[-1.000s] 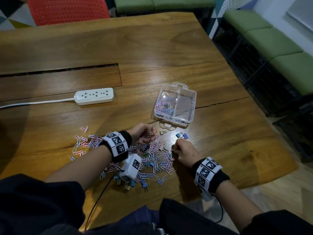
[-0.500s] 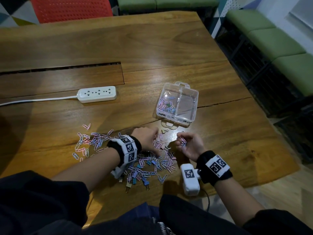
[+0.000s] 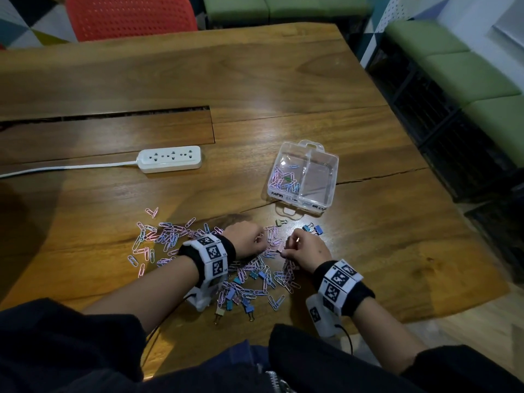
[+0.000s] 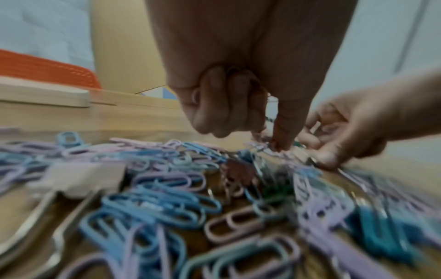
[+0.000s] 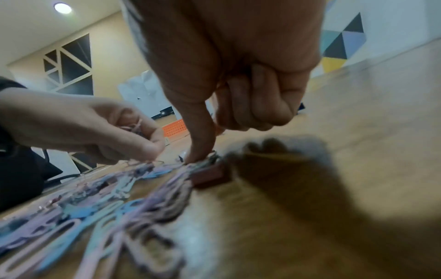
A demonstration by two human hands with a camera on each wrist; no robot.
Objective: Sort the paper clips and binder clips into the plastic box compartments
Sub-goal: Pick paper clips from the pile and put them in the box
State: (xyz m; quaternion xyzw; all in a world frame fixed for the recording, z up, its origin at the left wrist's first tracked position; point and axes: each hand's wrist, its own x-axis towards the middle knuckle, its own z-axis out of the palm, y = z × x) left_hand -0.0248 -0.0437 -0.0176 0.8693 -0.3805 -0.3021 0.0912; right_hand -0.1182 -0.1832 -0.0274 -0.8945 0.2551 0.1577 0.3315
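Observation:
A clear plastic box [image 3: 330, 163] stands open on the table; its left compartment holds paper clips [image 3: 283, 180] and its right one is bare. A pile of pastel paper clips and small binder clips [image 3: 249, 276] lies in front of me. My left hand [image 3: 249, 239] sits at the pile's far edge, fingers curled round several paper clips [image 4: 195, 94], thumb tip down on the pile. My right hand [image 3: 307, 248] is just right of it, fingers curled, pinching clips at the pile's edge beside a dark red binder clip [image 5: 210, 175]. Two blue binder clips [image 3: 313, 228] lie between hands and box.
A white power strip [image 3: 170, 159] with its cord lies to the left. A long slot [image 3: 107, 113] cuts the tabletop behind it. A red chair [image 3: 130, 17] stands at the far side, green benches [image 3: 467, 61] to the right. The table's right edge runs close to the box.
My right hand rose off the table with clips half a second ago and has come back down onto the pile, close to my left hand. The left hand stayed at the pile.

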